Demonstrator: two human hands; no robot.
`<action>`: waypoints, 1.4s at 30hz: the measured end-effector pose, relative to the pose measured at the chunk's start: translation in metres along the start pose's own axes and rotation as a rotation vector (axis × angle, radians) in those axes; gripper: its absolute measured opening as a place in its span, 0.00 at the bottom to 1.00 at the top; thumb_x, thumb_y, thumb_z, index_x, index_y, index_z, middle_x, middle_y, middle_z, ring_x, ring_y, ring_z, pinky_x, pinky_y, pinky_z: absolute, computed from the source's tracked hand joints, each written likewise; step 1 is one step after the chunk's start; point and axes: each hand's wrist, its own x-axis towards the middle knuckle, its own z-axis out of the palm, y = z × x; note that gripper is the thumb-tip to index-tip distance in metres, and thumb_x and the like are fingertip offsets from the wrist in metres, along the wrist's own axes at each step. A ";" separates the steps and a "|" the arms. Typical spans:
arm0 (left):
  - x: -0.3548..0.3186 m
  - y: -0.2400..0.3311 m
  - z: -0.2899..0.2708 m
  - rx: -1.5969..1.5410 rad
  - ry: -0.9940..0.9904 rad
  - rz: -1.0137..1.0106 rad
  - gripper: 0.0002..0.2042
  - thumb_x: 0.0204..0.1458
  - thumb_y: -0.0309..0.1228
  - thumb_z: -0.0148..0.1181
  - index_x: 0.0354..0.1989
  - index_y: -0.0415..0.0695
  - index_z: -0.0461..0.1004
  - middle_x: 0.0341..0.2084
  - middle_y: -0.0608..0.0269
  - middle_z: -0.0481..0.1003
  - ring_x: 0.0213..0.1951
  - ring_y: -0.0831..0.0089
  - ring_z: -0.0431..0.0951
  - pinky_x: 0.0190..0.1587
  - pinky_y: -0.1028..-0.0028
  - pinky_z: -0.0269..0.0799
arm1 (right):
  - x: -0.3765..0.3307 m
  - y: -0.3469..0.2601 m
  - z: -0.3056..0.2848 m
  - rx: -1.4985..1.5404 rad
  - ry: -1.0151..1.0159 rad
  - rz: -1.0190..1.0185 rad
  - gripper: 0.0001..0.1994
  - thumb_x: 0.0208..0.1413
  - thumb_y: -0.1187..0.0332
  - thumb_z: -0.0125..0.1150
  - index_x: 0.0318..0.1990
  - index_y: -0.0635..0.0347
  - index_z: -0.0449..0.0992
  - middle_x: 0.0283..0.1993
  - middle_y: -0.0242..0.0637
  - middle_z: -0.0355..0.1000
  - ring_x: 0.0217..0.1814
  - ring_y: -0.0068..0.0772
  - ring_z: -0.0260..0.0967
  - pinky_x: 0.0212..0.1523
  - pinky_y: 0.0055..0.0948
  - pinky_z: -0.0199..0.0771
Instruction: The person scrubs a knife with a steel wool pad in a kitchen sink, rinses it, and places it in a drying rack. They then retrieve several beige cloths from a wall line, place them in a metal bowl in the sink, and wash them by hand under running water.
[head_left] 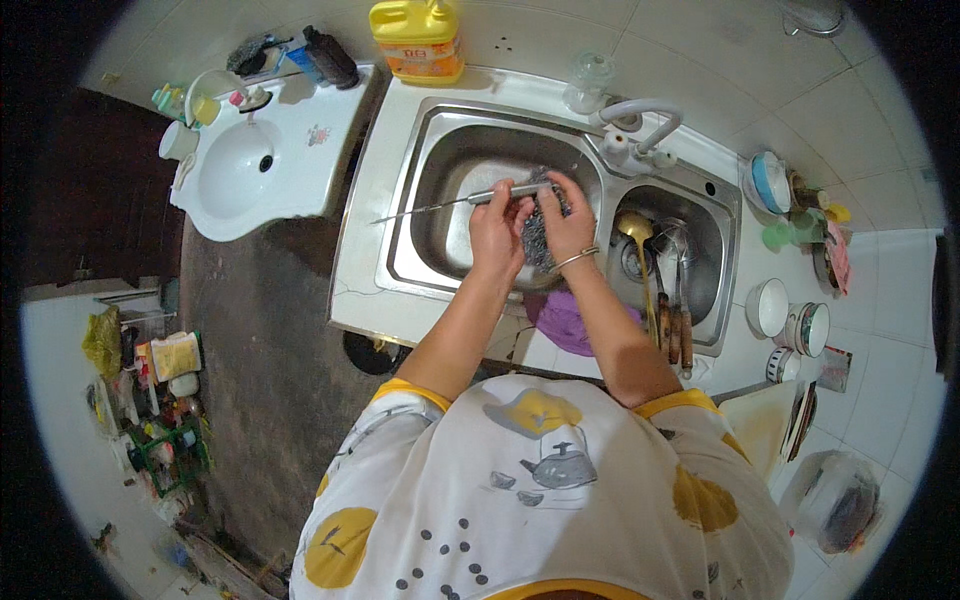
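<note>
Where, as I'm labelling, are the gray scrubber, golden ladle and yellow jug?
Gray scrubber [535, 241]: head view, mesh middle.
Golden ladle [632, 226]: head view, its bowl.
Yellow jug [418, 41]: head view, body middle.

Counts by kind around your two hands [495, 235] [568, 222].
You have one thin tool [478, 197], one scourer [536, 243] and one bracelet [575, 260]; before you, one sink [403, 205] with two basins [455, 155] [712, 262] and one tap [645, 104]. In the right basin you can count one ladle [634, 226] and three wooden handles [675, 335]. Around the sink you see one jug [418, 50], one jar [588, 82], one cloth [575, 322] and, to your left, one washbasin [300, 185] and one dark bottle [331, 58]. The bowls [768, 307] at your right overlap too much to count.
</note>
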 end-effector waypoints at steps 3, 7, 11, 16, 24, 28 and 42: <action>0.009 0.002 -0.006 -0.137 0.080 0.027 0.10 0.56 0.32 0.52 0.38 0.37 0.69 0.25 0.62 0.72 0.25 0.75 0.74 0.29 0.81 0.73 | 0.009 0.018 -0.011 0.054 0.053 0.083 0.18 0.49 0.65 0.60 0.48 0.59 0.71 0.48 0.40 0.71 0.49 0.37 0.68 0.50 0.30 0.65; 0.014 -0.001 -0.019 -0.165 0.149 0.058 0.09 0.56 0.31 0.52 0.38 0.38 0.69 0.24 0.61 0.71 0.26 0.75 0.74 0.29 0.80 0.74 | 0.003 -0.004 -0.018 -0.077 0.182 -0.259 0.16 0.47 0.66 0.60 0.45 0.56 0.72 0.47 0.40 0.68 0.45 0.41 0.68 0.48 0.33 0.67; 0.002 -0.008 -0.009 -0.011 0.120 0.053 0.07 0.55 0.29 0.52 0.37 0.37 0.69 0.23 0.62 0.71 0.26 0.75 0.74 0.29 0.80 0.75 | -0.016 -0.032 0.007 -0.402 -0.118 -0.342 0.15 0.47 0.65 0.58 0.44 0.48 0.73 0.40 0.42 0.65 0.40 0.47 0.67 0.42 0.38 0.70; 0.009 -0.018 -0.048 -0.101 0.139 0.005 0.11 0.55 0.33 0.54 0.37 0.36 0.70 0.25 0.59 0.71 0.27 0.72 0.73 0.31 0.79 0.74 | -0.004 0.006 -0.018 -0.558 -0.142 -0.213 0.12 0.47 0.65 0.57 0.42 0.47 0.75 0.40 0.43 0.66 0.42 0.46 0.67 0.42 0.38 0.69; 0.000 -0.010 -0.020 -0.008 0.037 0.039 0.07 0.55 0.30 0.53 0.37 0.39 0.69 0.27 0.64 0.72 0.25 0.79 0.72 0.27 0.82 0.71 | -0.008 -0.028 -0.007 -0.409 -0.096 -0.362 0.13 0.46 0.63 0.60 0.41 0.49 0.75 0.37 0.43 0.66 0.41 0.46 0.68 0.42 0.37 0.69; -0.002 -0.004 -0.030 0.092 0.037 0.010 0.07 0.56 0.30 0.52 0.37 0.39 0.69 0.29 0.61 0.73 0.26 0.78 0.73 0.27 0.83 0.72 | 0.006 0.004 -0.024 -0.580 -0.141 -0.167 0.10 0.45 0.63 0.59 0.38 0.48 0.76 0.35 0.43 0.67 0.38 0.45 0.68 0.39 0.39 0.69; 0.001 -0.010 -0.027 0.042 0.055 -0.059 0.08 0.55 0.31 0.53 0.36 0.39 0.70 0.27 0.64 0.71 0.27 0.77 0.72 0.29 0.79 0.70 | -0.004 -0.016 -0.029 -0.555 -0.173 -0.199 0.12 0.44 0.64 0.59 0.39 0.49 0.72 0.36 0.42 0.65 0.39 0.47 0.67 0.38 0.40 0.69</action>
